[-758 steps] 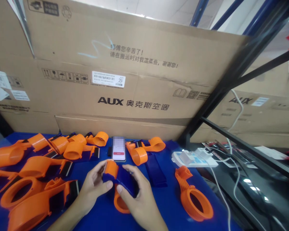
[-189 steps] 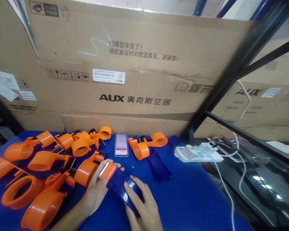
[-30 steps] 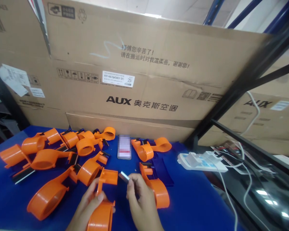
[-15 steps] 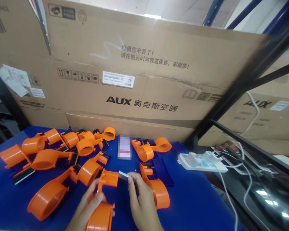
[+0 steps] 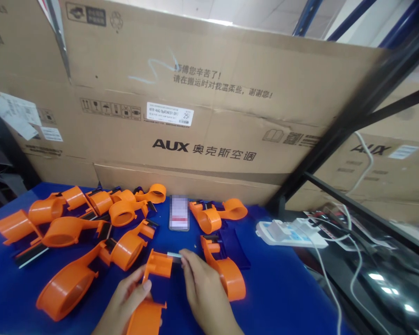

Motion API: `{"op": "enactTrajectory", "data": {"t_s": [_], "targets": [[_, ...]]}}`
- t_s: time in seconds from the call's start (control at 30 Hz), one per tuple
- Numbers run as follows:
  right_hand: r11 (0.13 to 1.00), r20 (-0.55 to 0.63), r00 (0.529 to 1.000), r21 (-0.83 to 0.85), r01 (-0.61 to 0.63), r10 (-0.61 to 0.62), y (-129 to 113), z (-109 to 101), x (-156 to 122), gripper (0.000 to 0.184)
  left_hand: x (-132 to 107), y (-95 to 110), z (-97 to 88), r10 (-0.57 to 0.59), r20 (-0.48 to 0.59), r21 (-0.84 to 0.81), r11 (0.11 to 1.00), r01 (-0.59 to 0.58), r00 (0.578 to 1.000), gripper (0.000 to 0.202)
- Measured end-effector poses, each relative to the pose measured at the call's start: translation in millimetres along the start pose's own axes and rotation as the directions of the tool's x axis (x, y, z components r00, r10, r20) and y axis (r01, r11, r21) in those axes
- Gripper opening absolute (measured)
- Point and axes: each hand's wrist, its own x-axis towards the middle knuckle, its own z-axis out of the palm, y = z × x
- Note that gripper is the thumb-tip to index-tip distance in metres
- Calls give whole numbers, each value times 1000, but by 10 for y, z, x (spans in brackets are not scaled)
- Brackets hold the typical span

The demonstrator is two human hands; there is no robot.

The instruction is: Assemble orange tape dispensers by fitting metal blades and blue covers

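My left hand (image 5: 131,298) is closed around an orange plastic tape dispenser (image 5: 145,318), its ring low and its flat head upward. Between the fingertips of my right hand (image 5: 204,286) is a small dark blade piece with a serrated, pale metal edge (image 5: 174,255). That piece meets the right side of the dispenser's head; how far it sits inside is hidden. Right beside my right hand lies another orange dispenser (image 5: 232,279) on the blue table surface (image 5: 272,293).
Several orange dispensers (image 5: 68,291) with black parts crowd the left. A phone (image 5: 179,214) lies at the back middle. To the right are a white power strip (image 5: 289,234) with cables and a black rack post (image 5: 310,149). A large cardboard box (image 5: 209,121) stands behind.
My right hand has shifted slightly left and turned the blade piece level, bringing it from beside the dispenser's head up against it. My left hand still holds the dispenser.
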Motion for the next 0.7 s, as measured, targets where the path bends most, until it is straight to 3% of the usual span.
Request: {"op": "enactTrajectory", "data": {"t_s": [0.2,0.3,0.4,0.47,0.57,0.63,0.7], "targets": [[995,111,989,17,-95,93,-163,231,-107,67,22,-8,71,195,-6,145,971,-193,981,43],[992,170,982,83,-95,79,-196,264,-122,69,56,-23,70,243,17,163,956,-242,970,37],[985,172,980,115,-125,104,-271,189,-160,67,74,-58,-2,223,-13,159,963,-218,975,34],[981,124,983,121,-152,137,-336,17,-181,67,74,-85,-68,164,-75,155,976,-151,984,34],[981,27,987,112,-159,157,-294,-464,-125,53,81,-101,-108,56,-99,144,989,-41,994,31],[982,-50,984,79,-169,173,-85,-836,-24,43,111,-85,-62,18,-34,146,989,-13,999,36],[948,-181,934,-31,-318,307,258,-1110,80,40,171,-51,26,54,22,147,988,-57,998,41]]}}
